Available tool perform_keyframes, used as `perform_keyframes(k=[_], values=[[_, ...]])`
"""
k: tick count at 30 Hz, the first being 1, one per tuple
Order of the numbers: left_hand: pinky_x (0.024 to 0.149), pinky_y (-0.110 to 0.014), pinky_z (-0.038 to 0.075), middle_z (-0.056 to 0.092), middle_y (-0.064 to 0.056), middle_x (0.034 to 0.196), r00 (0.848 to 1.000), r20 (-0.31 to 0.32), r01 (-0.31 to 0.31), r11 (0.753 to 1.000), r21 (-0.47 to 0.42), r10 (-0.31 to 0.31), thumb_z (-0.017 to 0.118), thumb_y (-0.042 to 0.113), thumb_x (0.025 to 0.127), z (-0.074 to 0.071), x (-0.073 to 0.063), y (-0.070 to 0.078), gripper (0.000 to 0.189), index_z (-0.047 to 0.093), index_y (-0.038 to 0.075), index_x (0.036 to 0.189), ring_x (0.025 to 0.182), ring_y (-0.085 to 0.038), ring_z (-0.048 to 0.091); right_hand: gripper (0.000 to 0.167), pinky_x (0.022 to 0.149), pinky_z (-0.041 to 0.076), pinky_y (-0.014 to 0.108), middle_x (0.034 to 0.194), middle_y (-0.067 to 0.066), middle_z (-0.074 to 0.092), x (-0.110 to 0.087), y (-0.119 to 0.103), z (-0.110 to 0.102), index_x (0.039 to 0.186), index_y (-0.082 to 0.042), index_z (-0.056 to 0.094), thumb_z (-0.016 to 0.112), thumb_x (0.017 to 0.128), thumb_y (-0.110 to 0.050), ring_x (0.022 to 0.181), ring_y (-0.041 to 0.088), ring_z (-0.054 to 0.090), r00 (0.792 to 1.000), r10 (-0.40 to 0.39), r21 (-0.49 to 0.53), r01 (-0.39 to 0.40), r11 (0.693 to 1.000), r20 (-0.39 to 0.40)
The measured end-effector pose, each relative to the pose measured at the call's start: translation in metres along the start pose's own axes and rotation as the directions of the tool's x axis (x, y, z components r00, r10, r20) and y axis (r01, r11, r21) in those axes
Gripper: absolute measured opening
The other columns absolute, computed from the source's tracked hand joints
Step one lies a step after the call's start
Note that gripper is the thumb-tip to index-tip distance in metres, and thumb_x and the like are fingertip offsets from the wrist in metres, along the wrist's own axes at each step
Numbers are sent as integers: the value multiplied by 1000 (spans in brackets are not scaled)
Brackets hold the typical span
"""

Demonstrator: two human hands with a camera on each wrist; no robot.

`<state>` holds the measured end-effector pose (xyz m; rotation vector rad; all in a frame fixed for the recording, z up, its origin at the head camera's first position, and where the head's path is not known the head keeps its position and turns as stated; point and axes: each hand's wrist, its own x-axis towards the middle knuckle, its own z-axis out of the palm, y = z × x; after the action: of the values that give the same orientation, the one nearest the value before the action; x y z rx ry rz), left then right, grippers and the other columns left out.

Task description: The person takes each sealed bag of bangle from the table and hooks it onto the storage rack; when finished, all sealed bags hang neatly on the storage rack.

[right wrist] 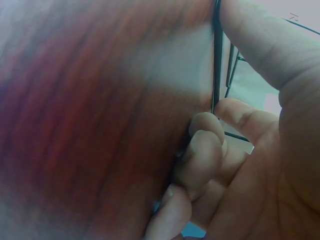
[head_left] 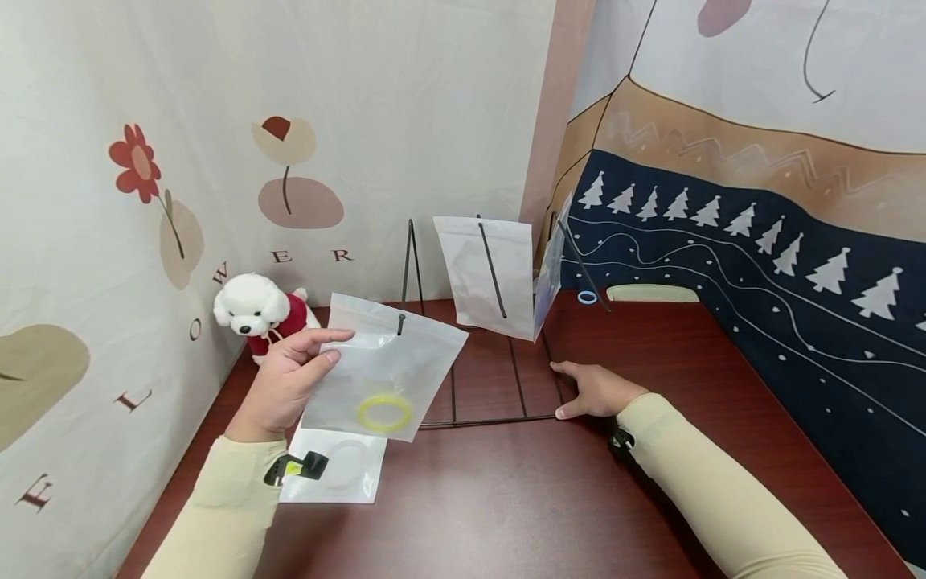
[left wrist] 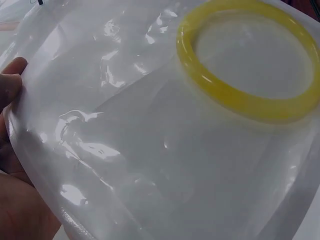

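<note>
My left hand (head_left: pixel 278 386) pinches the left edge of a clear-fronted white zip bag (head_left: pixel 362 354) between thumb and fingers. Inside the bag lies a yellow ring-shaped bangle (head_left: pixel 385 412), seen large in the left wrist view. The tip of a black rack prong (head_left: pixel 401 325) shows at the bag's upper part, in front of it. On the right, my right hand (head_left: pixel 596 390) grips the front right corner of the black wire rack (head_left: pixel 492 420), thumb at the front rail and forefinger along the side. Its other fingers curl low by the tabletop in the right wrist view.
Two more bags hang on the rack's prongs, a white one (head_left: pixel 488 273) and one seen edge-on (head_left: pixel 551 277). Another white bag (head_left: pixel 365 470) lies under my left wrist. A plush white dog (head_left: pixel 253 310), a blue ring (head_left: pixel 587 297) and a pale flat object (head_left: pixel 653 293) sit farther back.
</note>
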<state>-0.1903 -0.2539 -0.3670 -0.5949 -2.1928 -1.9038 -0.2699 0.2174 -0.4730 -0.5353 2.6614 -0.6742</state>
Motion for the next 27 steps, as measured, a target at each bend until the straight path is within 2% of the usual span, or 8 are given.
perform_keyframes(k=[3,5,7,11,18,27], values=[[62,-21,45,69,10,83,1000,-12,9,1000,6,-8,60,-5,102,2,1,-1,31,77,8,125,74,-6,53,93,119,42,56,158,23,50,0,-1,0,160,-5,43,90,85,-34,146,40,48,1000,-2,-7,2,1000,0],[67,-18,49,76,11,100,1000,-10,16,1000,-14,-16,60,-4,103,3,1,-2,31,76,7,127,83,-5,60,93,119,42,56,158,22,50,-1,-1,0,161,-5,43,90,85,-35,146,40,47,1000,4,-9,-4,1000,1],[72,-18,54,78,10,110,1000,-11,20,999,-33,-20,60,-3,103,4,2,-3,30,75,6,128,91,-5,66,93,119,42,56,159,21,50,-1,-2,0,161,-7,42,89,86,-35,147,39,47,1000,11,-10,-11,1000,2],[74,-18,56,79,9,109,999,-35,-5,999,-49,3,59,-5,103,7,4,-7,31,76,6,126,93,-5,69,93,120,41,56,160,20,49,-1,-2,0,162,-8,42,89,86,-34,148,39,46,1000,23,-1,-23,1000,3],[70,-18,50,79,7,105,993,-100,-68,995,-77,60,59,-10,101,15,9,-14,30,77,2,122,88,-6,66,93,120,41,56,160,20,49,0,0,0,162,-9,42,90,86,-34,148,39,46,1000,29,2,-29,1000,5],[70,-18,47,77,8,112,982,-186,-56,995,-85,39,61,-8,101,23,15,-22,26,75,-4,123,88,-7,63,93,120,41,56,159,20,50,1,0,1,161,-9,43,90,85,-33,148,39,46,1000,30,3,-30,1000,2]])
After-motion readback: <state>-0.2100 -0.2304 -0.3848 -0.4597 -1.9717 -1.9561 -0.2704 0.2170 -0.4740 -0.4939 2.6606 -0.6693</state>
